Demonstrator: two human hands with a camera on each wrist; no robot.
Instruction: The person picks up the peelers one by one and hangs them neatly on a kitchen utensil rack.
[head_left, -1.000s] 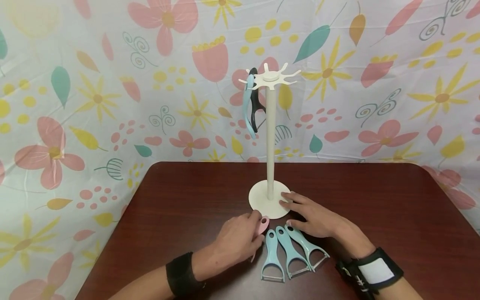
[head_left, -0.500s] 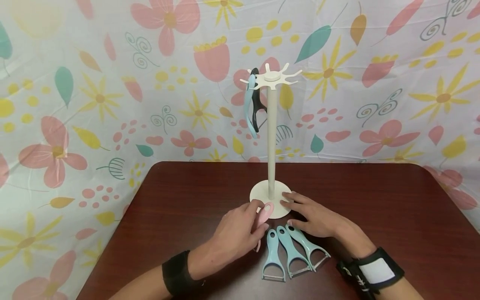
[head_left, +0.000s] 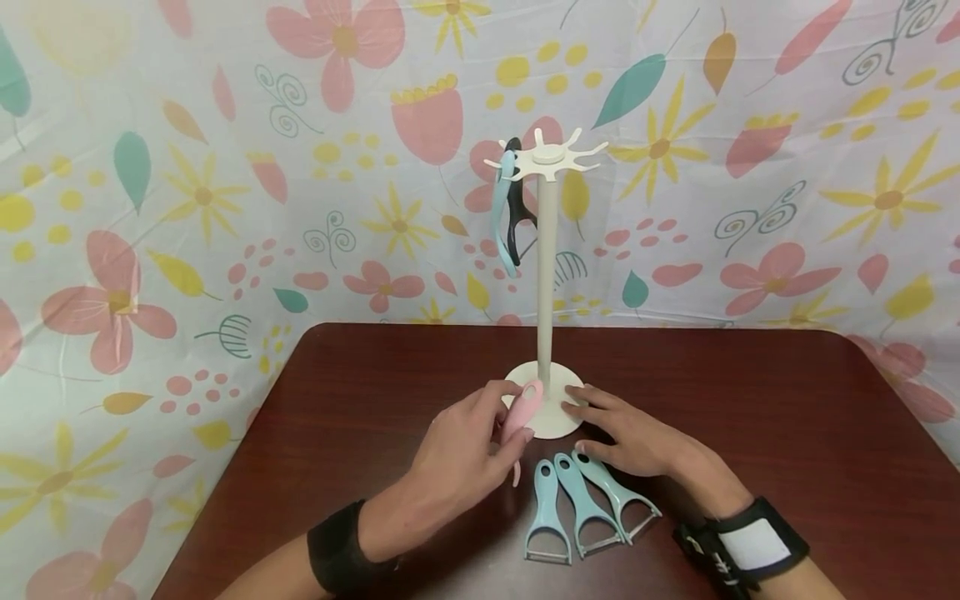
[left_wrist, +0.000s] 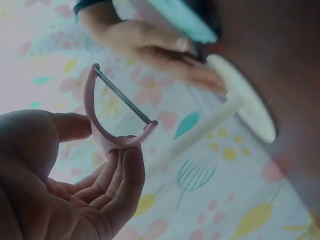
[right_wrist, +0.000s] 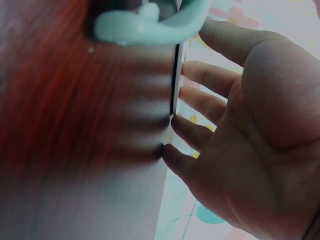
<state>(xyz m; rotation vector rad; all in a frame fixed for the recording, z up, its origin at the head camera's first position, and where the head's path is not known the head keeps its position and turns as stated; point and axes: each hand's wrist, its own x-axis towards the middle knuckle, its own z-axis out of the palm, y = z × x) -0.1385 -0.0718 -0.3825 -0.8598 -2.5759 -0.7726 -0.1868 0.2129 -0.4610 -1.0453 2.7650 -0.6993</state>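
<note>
A pink Y-shaped peeler (head_left: 522,408) is pinched between the thumb and fingers of my left hand (head_left: 461,446), its holed handle end pointing up in front of the stand's base. In the left wrist view the metal blade of the pink peeler (left_wrist: 122,95) faces up from the grip. With fingertips on the round base (head_left: 551,423) of a white stand (head_left: 546,275), my right hand (head_left: 637,429) lies spread out. Beside its thumb, three light-blue peelers lie fanned on the table: a left one (head_left: 547,508), a middle one (head_left: 585,500) and a right one (head_left: 615,492).
From the left prongs of the stand's top (head_left: 547,156) hang a light-blue peeler (head_left: 501,217) and a black peeler (head_left: 517,204). The dark wooden table (head_left: 390,367) ends against a flower-patterned cloth (head_left: 262,183).
My left hand has lifted the pink peeler from the table and raised it toward the stand's pole. The right hand stays on the base.
</note>
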